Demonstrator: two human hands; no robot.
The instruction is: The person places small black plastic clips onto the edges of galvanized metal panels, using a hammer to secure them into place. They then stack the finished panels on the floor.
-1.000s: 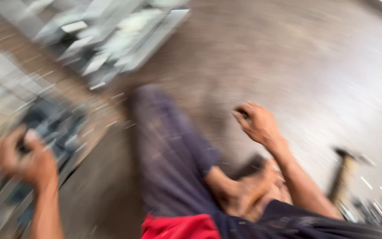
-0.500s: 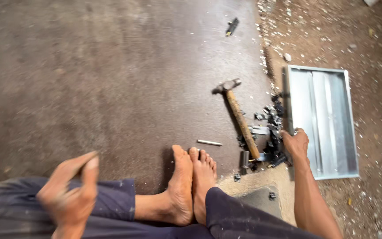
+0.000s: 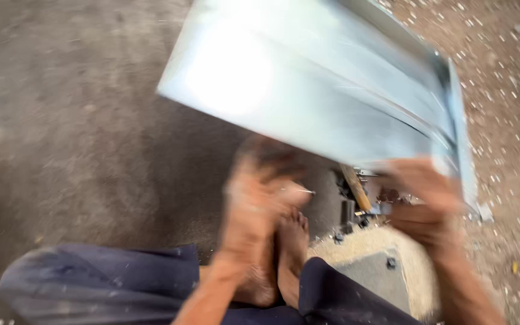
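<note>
The metal tray (image 3: 332, 90) is hanging tilted above the bare feet (image 3: 293, 241), gripped at its near lower edge by the right hand (image 3: 425, 204), fingers closing around the rim, probably to swing it inward. Just left of that grip, the left hand (image 3: 257, 195) is blurring; I cannot tell whether it is clenched. A hammer handle (image 3: 355, 188) is showing beneath the tray.
</note>
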